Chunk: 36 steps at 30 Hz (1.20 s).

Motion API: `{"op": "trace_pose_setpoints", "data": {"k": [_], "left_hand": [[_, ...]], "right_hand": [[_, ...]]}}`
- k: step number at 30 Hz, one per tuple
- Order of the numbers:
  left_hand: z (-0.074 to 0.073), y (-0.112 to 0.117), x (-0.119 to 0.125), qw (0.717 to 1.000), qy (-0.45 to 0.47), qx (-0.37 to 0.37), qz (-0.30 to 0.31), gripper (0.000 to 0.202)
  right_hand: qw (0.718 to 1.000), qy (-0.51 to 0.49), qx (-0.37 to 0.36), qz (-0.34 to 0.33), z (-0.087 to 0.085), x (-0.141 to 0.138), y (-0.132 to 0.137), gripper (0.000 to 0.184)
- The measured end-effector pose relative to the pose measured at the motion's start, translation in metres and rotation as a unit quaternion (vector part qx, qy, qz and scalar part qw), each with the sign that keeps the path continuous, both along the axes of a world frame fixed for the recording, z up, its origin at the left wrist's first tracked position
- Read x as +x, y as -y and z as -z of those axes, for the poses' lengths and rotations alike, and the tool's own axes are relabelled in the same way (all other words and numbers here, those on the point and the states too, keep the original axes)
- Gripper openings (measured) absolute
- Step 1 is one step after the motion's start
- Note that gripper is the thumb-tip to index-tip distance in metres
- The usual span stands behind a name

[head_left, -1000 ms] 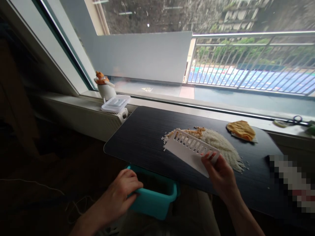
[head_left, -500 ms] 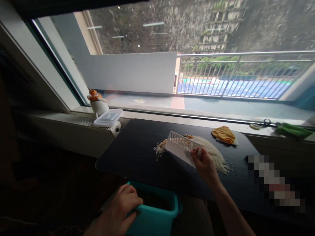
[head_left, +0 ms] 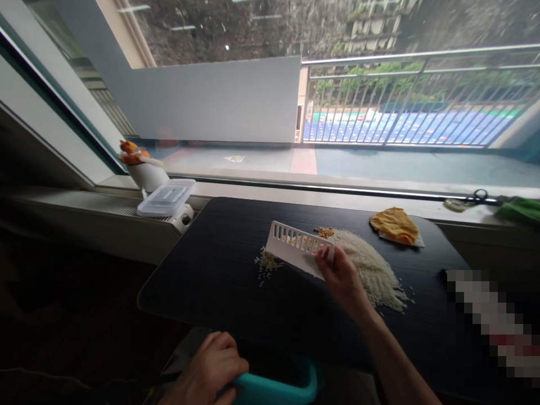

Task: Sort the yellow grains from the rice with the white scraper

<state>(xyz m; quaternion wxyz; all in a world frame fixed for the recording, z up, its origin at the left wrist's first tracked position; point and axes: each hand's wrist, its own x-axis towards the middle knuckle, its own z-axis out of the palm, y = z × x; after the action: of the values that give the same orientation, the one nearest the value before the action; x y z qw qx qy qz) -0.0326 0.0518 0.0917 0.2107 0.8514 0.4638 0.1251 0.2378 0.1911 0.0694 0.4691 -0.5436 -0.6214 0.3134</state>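
Observation:
My right hand (head_left: 343,278) is closed on the right end of a white slotted scraper (head_left: 291,247), a flat plate with a row of slots along its upper edge. The scraper stands tilted over the dark table. Right of it and partly behind my hand spreads a heap of white rice (head_left: 375,270). Yellow kernels (head_left: 324,231) lie behind the scraper, and a small patch of scattered grains (head_left: 268,264) is at its left end. Below the table's front edge, my left hand (head_left: 217,365) grips the rim of a turquoise bin (head_left: 276,388), whose inside is dark.
A folded yellow cloth (head_left: 395,225) lies at the dark table's (head_left: 189,281) back right. On the radiator at left are a clear plastic lid (head_left: 167,198) and a white pot (head_left: 147,175). Scissors (head_left: 480,197) and a green cloth (head_left: 521,211) rest on the sill.
The scraper and my right hand have moved left, near the scattered grains. My view has tilted downward, and the turquoise bin now sits lower in the picture with my left hand still on it.

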Motion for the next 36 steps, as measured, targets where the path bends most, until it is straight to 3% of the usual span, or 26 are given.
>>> {"op": "trace_pose_setpoints", "data": {"k": [6,13,17,23,29,36], "left_hand": [[-0.007,-0.004,0.001,0.998,0.000,-0.058,0.004,0.029],[0.010,0.003,-0.010,0.996,0.003,-0.086,-0.004,0.040],[0.006,0.002,-0.006,0.991,-0.017,-0.130,0.000,0.035],[-0.005,-0.006,0.003,0.986,-0.032,-0.162,-0.013,0.031],[-0.003,-0.002,0.001,0.987,-0.020,-0.161,-0.010,0.031],[0.001,-0.003,-0.001,0.985,-0.014,-0.171,-0.015,0.031]], "right_hand": [[0.999,-0.037,-0.025,-0.019,0.004,0.011,0.011,0.020],[0.998,-0.044,-0.037,0.010,-0.001,0.026,0.028,0.020],[0.997,-0.051,-0.050,0.008,-0.002,0.026,0.034,0.019],[0.993,-0.100,-0.052,0.026,-0.001,0.016,0.019,0.023],[0.990,-0.108,-0.092,-0.011,0.000,0.007,0.006,0.023],[0.989,-0.115,-0.096,-0.014,-0.006,0.015,0.016,0.023]]}}
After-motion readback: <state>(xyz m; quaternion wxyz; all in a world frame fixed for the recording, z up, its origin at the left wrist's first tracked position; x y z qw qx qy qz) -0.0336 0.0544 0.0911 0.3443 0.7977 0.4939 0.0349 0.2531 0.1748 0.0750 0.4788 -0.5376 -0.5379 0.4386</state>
